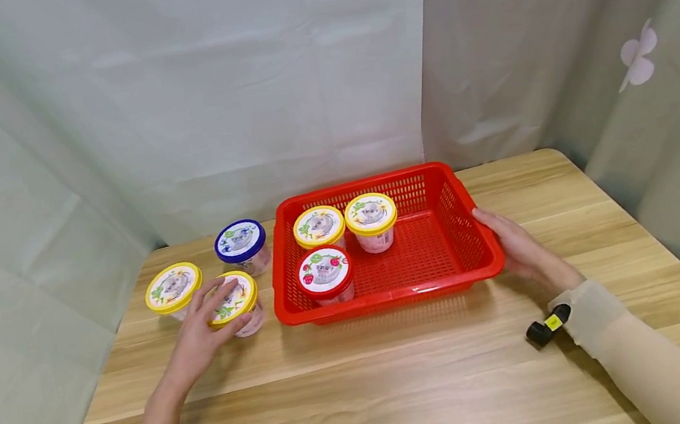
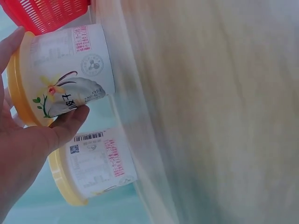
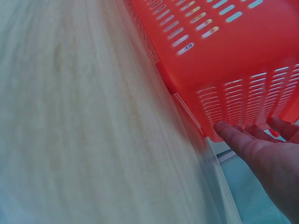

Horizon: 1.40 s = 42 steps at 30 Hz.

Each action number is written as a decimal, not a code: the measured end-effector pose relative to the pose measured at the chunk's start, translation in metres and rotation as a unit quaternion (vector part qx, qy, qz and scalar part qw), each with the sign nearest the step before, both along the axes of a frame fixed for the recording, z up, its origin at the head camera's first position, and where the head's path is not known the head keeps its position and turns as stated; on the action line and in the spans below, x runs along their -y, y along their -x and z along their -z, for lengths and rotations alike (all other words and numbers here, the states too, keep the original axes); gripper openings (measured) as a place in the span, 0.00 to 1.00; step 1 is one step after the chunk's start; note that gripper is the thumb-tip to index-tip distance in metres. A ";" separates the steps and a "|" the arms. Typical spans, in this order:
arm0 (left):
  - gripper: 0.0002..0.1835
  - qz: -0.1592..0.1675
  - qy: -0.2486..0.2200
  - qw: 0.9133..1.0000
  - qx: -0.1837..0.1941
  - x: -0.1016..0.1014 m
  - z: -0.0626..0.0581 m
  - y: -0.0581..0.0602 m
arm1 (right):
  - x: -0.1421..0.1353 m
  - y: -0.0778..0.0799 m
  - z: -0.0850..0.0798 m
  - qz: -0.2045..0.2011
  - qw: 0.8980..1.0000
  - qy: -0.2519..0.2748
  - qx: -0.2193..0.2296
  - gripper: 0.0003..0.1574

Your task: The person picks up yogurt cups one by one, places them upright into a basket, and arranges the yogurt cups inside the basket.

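My left hand (image 1: 198, 333) is gripping a yellow-lidded cup (image 2: 70, 70), with the thumb pressing the printed wall and the fingers lying over the lid. This cup is sitting just left of the red basket (image 1: 414, 252); I can't tell whether its base is bearing fully on the table (image 1: 372, 402). A blue-lidded cup (image 1: 241, 243) is standing behind it, and a spare yellow-lidded cup (image 1: 172, 286) is waiting to its left.

My right hand (image 1: 517, 246) is holding nothing — its fingers are stretching out along the basket's right end, apparently steadying it. Inside, a red-lidded cup (image 1: 325, 272) is standing in the near left part, with one yellow-topped cup (image 1: 318, 227) behind it and another (image 1: 371, 216) to the right of that one.

I judge that I'm securing a cup for moving it into the basket. The next move is probably calling for a straight lift over the left rim, then a lowering into bare floor on the right.
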<state>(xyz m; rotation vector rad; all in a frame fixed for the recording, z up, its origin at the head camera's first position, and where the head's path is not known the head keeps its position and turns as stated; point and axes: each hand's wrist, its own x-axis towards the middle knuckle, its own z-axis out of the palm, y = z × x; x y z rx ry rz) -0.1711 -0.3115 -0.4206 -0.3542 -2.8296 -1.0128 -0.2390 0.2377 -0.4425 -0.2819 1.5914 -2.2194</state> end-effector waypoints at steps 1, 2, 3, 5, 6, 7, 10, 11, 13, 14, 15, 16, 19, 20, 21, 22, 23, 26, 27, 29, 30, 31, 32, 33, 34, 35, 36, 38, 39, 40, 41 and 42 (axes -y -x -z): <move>0.36 0.001 -0.001 1.000 -0.001 0.000 0.000 0.001 | 0.000 0.000 0.000 0.001 1.000 0.000 0.001 0.33; 0.35 0.001 -0.003 1.000 -0.002 0.000 0.000 0.001 | 0.000 0.000 0.000 0.002 1.000 -0.002 0.001 0.34; 0.35 0.002 -0.005 1.000 -0.002 0.000 0.000 0.002 | 0.000 0.000 0.000 0.002 1.000 -0.003 0.002 0.34; 0.35 0.004 -0.009 1.000 -0.003 0.001 0.000 0.004 | 0.000 0.000 0.000 0.000 1.000 -0.003 0.004 0.34; 0.36 0.004 -0.010 1.000 -0.003 0.001 0.000 0.005 | 0.000 0.000 -0.001 -0.001 1.000 -0.003 0.004 0.34; 0.36 0.003 -0.009 1.000 -0.004 0.001 0.000 0.005 | 0.000 0.000 -0.001 -0.001 1.000 -0.005 0.003 0.34; 0.36 0.001 -0.008 1.000 -0.003 0.002 -0.001 0.007 | 0.000 0.000 -0.001 -0.001 1.000 -0.010 0.000 0.35; 0.36 0.000 -0.006 1.000 -0.002 0.002 -0.001 0.007 | 0.000 0.000 -0.001 -0.001 1.000 -0.011 0.000 0.35; 0.36 -0.003 -0.004 1.000 0.003 0.002 -0.002 0.007 | 0.000 0.000 -0.001 0.000 1.000 -0.013 0.000 0.35; 0.36 -0.003 -0.005 1.000 0.003 0.002 -0.003 0.006 | 0.000 -0.001 0.000 -0.001 1.000 -0.013 0.000 0.35; 0.36 -0.005 -0.006 1.000 0.002 0.001 -0.003 0.006 | 0.001 -0.001 0.000 -0.001 1.000 -0.012 0.001 0.35; 0.36 -0.006 -0.008 1.000 0.000 0.001 -0.003 0.006 | 0.001 -0.001 0.000 -0.002 1.000 -0.011 0.002 0.35; 0.35 -0.008 -0.011 1.000 -0.009 0.001 -0.005 0.006 | 0.001 -0.001 0.000 -0.002 1.000 -0.008 0.000 0.35; 0.35 -0.008 -0.012 1.000 -0.011 0.001 -0.006 0.006 | 0.001 -0.001 0.000 -0.002 1.000 -0.008 -0.001 0.35; 0.35 -0.009 -0.012 1.000 -0.012 0.000 -0.007 0.007 | 0.001 -0.001 0.000 -0.002 1.000 -0.008 -0.001 0.35; 0.35 -0.008 -0.013 1.000 -0.011 0.000 -0.008 0.007 | 0.001 0.000 0.000 -0.003 1.000 -0.007 -0.002 0.35; 0.35 -0.008 -0.014 1.000 -0.012 0.000 -0.009 0.007 | 0.001 0.000 0.000 -0.003 1.000 -0.007 -0.001 0.35; 0.35 -0.007 -0.015 1.000 -0.014 0.000 -0.011 0.008 | 0.000 0.000 -0.001 -0.003 1.000 -0.009 0.001 0.35; 0.35 -0.007 -0.015 1.000 -0.016 0.000 -0.012 0.008 | 0.000 0.000 -0.001 -0.003 1.000 -0.010 0.002 0.35; 0.35 -0.007 -0.015 1.000 -0.020 -0.001 -0.013 0.009 | 0.000 0.000 -0.001 -0.002 1.000 -0.013 0.003 0.36; 0.34 -0.006 -0.015 1.000 -0.024 -0.001 -0.014 0.009 | 0.000 0.000 -0.002 -0.002 1.000 -0.015 0.001 0.36; 0.34 -0.006 -0.014 0.999 -0.028 -0.002 -0.015 0.009 | 0.000 0.000 -0.002 -0.003 1.000 -0.016 0.000 0.36; 0.34 -0.006 -0.014 0.999 -0.032 -0.002 -0.016 0.009 | 0.000 0.000 -0.002 -0.004 1.000 -0.018 -0.001 0.36; 0.34 -0.006 -0.015 0.999 -0.035 -0.003 -0.018 0.009 | -0.001 0.000 -0.002 -0.004 1.000 -0.019 0.000 0.37; 0.34 -0.007 -0.016 0.999 -0.040 -0.004 -0.019 0.009 | -0.001 0.001 -0.002 -0.005 1.000 -0.019 -0.001 0.37; 0.34 -0.007 -0.017 0.999 -0.047 -0.005 -0.021 0.009 | -0.001 0.001 -0.002 -0.004 1.000 -0.020 -0.001 0.37; 0.34 -0.006 -0.018 0.998 -0.053 -0.006 -0.023 0.009 | -0.001 0.001 -0.002 -0.004 1.000 -0.019 -0.002 0.37; 0.34 -0.007 -0.019 0.998 -0.060 -0.009 -0.028 0.009 | -0.001 0.002 -0.001 -0.001 1.000 -0.019 -0.001 0.37; 0.34 -0.007 -0.020 0.998 -0.063 -0.010 -0.030 0.009 | -0.001 0.002 -0.001 0.000 1.000 -0.018 -0.001 0.38; 0.34 -0.007 -0.020 0.998 -0.065 -0.012 -0.033 0.009 | -0.001 0.002 0.000 0.002 1.000 -0.019 -0.001 0.38; 0.34 -0.006 -0.021 0.998 -0.065 -0.013 -0.035 0.009 | -0.001 0.002 0.000 0.002 1.000 -0.021 0.000 0.37; 0.34 -0.005 -0.021 0.998 -0.064 -0.015 -0.037 0.009 | 0.000 0.002 0.001 0.002 1.000 -0.022 -0.001 0.37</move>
